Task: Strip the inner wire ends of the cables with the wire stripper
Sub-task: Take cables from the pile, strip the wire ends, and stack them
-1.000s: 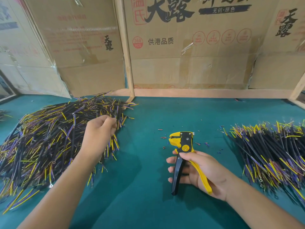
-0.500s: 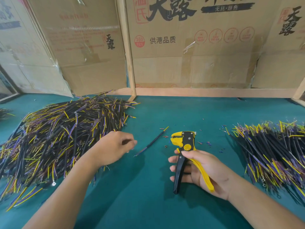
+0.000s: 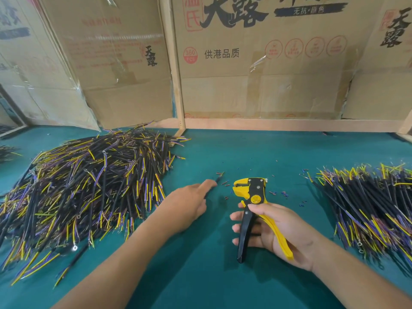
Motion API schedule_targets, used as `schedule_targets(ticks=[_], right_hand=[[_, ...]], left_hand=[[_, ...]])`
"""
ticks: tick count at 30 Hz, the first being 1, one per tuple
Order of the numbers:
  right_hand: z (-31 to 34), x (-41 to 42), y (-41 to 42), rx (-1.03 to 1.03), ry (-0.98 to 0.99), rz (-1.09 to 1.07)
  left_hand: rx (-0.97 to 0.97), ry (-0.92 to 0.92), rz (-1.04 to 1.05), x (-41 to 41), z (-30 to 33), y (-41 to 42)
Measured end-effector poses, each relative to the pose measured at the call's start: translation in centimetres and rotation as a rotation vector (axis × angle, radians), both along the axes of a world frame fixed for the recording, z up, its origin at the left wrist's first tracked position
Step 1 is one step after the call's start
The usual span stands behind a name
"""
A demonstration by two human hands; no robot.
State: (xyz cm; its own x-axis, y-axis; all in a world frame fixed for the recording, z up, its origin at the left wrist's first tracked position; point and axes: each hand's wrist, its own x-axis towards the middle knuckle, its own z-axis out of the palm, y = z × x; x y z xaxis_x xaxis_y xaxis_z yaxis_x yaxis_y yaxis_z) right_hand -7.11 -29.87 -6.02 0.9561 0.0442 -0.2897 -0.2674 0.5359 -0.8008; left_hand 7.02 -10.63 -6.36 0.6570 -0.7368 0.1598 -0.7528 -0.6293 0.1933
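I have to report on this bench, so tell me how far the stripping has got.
Done, apparently: a smaller pile of cables lies on the right, and insulation scraps dot the green mat; whether those ends are stripped is too small to tell. In hand: the right hand grips the wire stripper; the left hand brings one cable toward it. Left: the larger pile on the left.

Left hand (image 3: 189, 205), right hand (image 3: 283, 230), bare forearms, no sleeves
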Motion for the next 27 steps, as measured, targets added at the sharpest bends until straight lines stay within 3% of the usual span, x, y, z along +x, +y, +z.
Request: schedule_targets(ticks=[4,7,10,15,17,20,22,24,27], right_hand=[[0.0,0.0,0.0,-0.003,0.000,0.001],[-0.1,0.1,0.0,-0.004,-0.005,-0.003],[-0.2,0.0,0.0,-0.012,-0.005,0.000],[-0.2,0.1,0.0,-0.019,-0.006,-0.004],[-0.2,0.1,0.0,-0.024,-0.001,-0.005],[-0.1,0.1,-0.1,-0.017,0.003,-0.001],[-0.1,0.1,0.0,-0.003,0.003,0.005],[-0.1,0.2,0.0,-0.008,-0.003,0.014],[-0.1,0.2,0.0,-0.040,-0.007,0.031]], left_hand=[[-0.244,0.180,-0.066,0.0,0.7,1.4],[-0.297,0.144,0.002,0.2,0.8,1.5],[-0.098,0.023,0.148,-0.2,0.3,0.2],[0.072,-0.067,0.071,-0.4,-0.3,-0.8],[-0.075,0.015,-0.011,-0.5,0.0,-0.5],[-0.565,0.306,-0.090,-1.2,1.1,-0.2],[-0.779,0.457,-0.141,-2.0,2.0,-0.2],[-0.724,0.391,-0.188,-2.7,2.4,-0.4],[-0.404,0.101,-0.339,-3.5,1.9,-1.0]])
